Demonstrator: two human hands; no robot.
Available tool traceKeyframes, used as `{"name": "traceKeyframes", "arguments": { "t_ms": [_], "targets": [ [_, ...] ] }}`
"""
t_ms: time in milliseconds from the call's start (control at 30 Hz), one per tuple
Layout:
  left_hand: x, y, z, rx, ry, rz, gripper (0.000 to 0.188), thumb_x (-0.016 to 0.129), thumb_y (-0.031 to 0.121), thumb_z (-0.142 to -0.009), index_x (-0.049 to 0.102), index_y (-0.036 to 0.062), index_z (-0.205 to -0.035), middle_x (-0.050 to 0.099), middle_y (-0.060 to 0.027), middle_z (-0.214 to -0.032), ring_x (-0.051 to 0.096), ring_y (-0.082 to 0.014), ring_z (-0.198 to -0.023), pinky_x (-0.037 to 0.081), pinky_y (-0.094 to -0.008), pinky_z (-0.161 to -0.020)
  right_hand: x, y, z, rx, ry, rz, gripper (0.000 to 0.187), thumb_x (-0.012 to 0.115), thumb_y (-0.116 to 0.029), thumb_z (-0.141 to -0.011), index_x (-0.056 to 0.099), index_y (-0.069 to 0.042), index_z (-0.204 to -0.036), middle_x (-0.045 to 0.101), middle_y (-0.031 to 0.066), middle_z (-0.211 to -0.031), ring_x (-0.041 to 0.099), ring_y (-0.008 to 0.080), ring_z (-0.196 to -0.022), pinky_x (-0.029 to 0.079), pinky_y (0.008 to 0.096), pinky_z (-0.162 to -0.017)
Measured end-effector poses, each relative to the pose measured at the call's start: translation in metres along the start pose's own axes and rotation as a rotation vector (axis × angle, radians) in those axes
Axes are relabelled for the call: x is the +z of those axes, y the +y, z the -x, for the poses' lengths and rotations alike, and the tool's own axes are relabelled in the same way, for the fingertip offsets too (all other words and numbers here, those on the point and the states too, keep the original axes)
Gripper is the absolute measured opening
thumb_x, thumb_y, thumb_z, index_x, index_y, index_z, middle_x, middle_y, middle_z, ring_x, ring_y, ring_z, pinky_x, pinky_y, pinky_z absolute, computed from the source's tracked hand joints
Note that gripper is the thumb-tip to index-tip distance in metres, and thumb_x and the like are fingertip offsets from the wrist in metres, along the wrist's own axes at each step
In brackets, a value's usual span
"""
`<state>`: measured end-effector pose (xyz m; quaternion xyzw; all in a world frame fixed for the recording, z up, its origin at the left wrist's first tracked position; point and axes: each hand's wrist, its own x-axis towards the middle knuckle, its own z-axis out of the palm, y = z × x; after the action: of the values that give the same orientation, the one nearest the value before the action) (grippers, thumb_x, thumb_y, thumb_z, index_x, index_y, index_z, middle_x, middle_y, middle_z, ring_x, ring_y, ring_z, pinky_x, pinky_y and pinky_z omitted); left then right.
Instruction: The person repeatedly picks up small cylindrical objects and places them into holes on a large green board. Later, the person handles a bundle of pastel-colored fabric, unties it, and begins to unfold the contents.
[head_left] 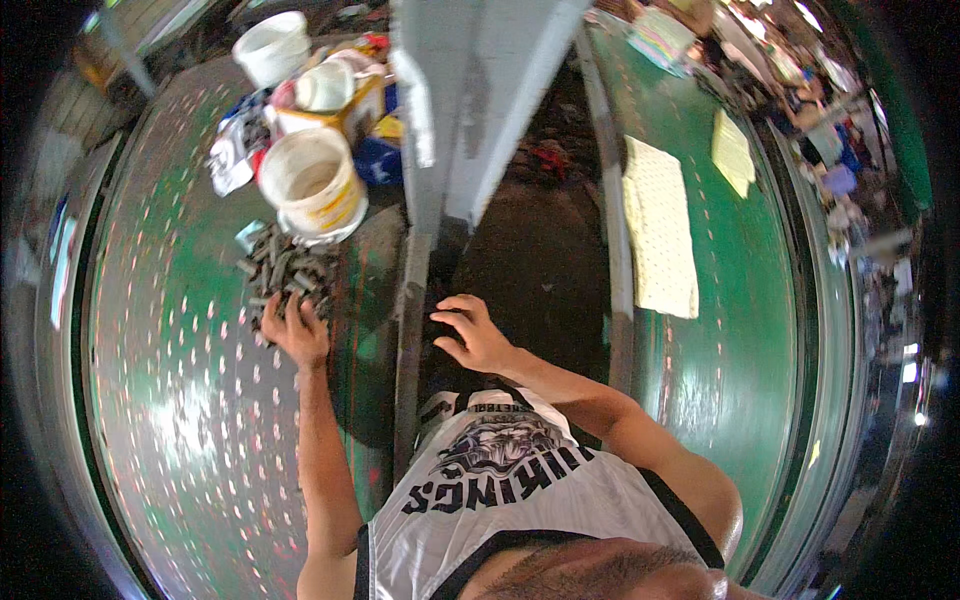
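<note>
A heap of short dark grey stick-like pieces (285,270) lies on the left green belt. My left hand (295,332) is at its near edge, fingers bent and slightly apart, touching the pieces. I make out nothing gripped in it. A white bucket (345,200) with a yellow mark stands just beyond the heap. My right hand (477,335) hangs over the dark gap right of the belt's edge rail, its fingers loosely bent and apart, holding nothing.
Another white bucket (272,50) and mixed packaging stand farther up the left belt (180,400). A grey metal post (465,110) rises between the belts. On the right belt (720,400) lie a pale yellow dotted sheet (662,230) and a smaller yellow piece (733,153). Mixed waste is piled at far right.
</note>
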<state>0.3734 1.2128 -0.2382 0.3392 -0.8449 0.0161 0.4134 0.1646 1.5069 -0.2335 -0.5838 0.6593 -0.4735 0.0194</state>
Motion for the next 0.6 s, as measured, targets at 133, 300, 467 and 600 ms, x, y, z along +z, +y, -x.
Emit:
{"name": "traceKeyframes", "arguments": {
  "t_ms": [133, 300, 467, 600],
  "targets": [
    [0.006, -0.001, 0.006, 0.060, 0.041, -0.006, 0.020, 0.068, 0.012, -0.104, 0.073, -0.0005, -0.119, 0.058, -0.0245, -0.138, 0.051, -0.0408, -0.130, 0.046, -0.0532, -0.105, -0.091, 0.031, 0.043, 0.306, 0.145, 0.153, 0.048, 0.080, -0.027, -0.096, 0.063, -0.009, -0.138, 0.055, 0.0152, -0.141, 0.048, 0.0379, -0.134, 0.041, 0.0490, -0.114],
    [-0.001, 0.048, -0.005, 0.245, 0.024, 0.166, 0.012, 0.068, 0.000, -0.099, 0.070, -0.0052, -0.110, 0.060, -0.0244, -0.129, 0.061, -0.0391, -0.116, 0.057, -0.0493, -0.094, -0.204, 0.069, 0.093, 0.529, 0.408, 0.475, 0.044, 0.073, -0.025, -0.100, 0.062, -0.005, -0.138, 0.056, 0.0201, -0.139, 0.051, 0.0400, -0.131, 0.040, 0.0518, -0.114],
    [0.036, 0.205, -0.023, 0.621, -0.178, 0.667, 0.006, 0.074, 0.005, -0.094, 0.072, 0.0050, -0.100, 0.074, -0.0146, -0.094, 0.073, -0.0339, -0.079, 0.061, -0.0439, -0.068, -0.263, 0.117, 0.115, 0.639, 0.691, 0.636, 0.041, 0.069, -0.025, -0.103, 0.059, -0.003, -0.137, 0.059, 0.0217, -0.135, 0.054, 0.0415, -0.127, 0.041, 0.0530, -0.111],
    [0.082, 0.355, -0.050, 0.895, -0.568, 1.161, 0.013, 0.083, 0.020, -0.089, 0.075, 0.0092, -0.089, 0.073, -0.0069, -0.079, 0.071, -0.0237, -0.063, 0.056, -0.0353, -0.054, -0.272, 0.143, 0.107, 0.659, 0.586, 0.578, 0.043, 0.072, -0.026, -0.101, 0.059, -0.006, -0.138, 0.059, 0.0224, -0.135, 0.054, 0.0430, -0.128, 0.041, 0.0535, -0.113]
  ]
}}
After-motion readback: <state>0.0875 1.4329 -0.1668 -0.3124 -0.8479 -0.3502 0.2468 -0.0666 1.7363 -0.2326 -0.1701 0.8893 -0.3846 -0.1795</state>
